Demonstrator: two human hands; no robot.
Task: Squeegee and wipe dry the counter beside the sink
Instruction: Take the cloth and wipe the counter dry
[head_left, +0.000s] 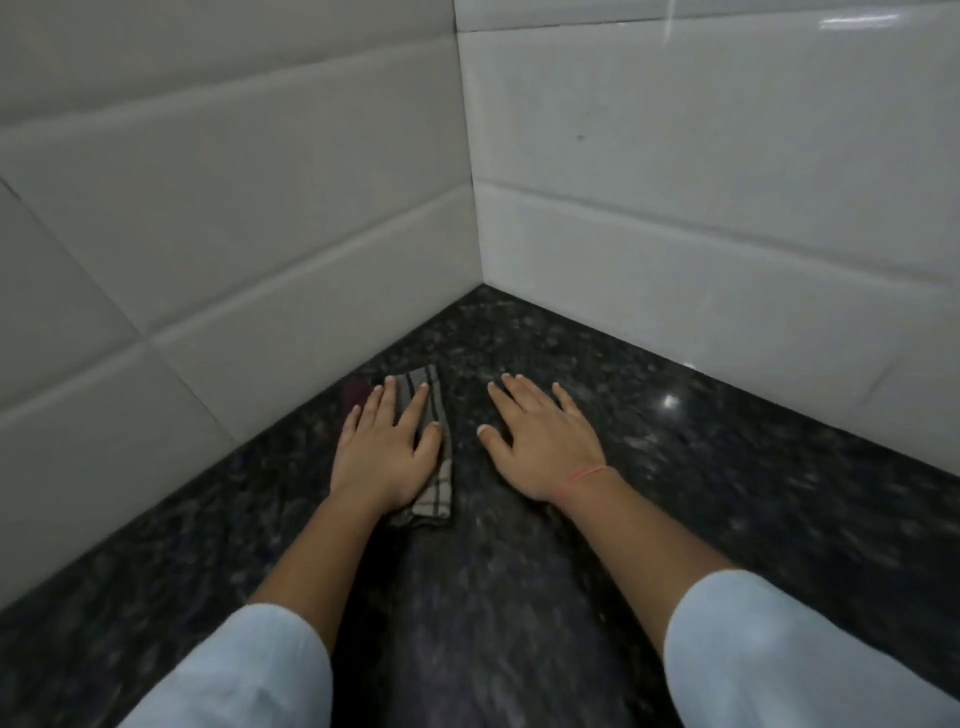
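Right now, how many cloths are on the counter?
1. The checked cloth lies flat on the counter under the left hand, near the left tiled wall. The right hand rests on bare counter. No other cloth shows in view.

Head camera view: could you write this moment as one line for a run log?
stage: wiping | left hand: flat on checked cloth | right hand: flat on bare counter | place: tiled corner | squeegee, sink: unseen
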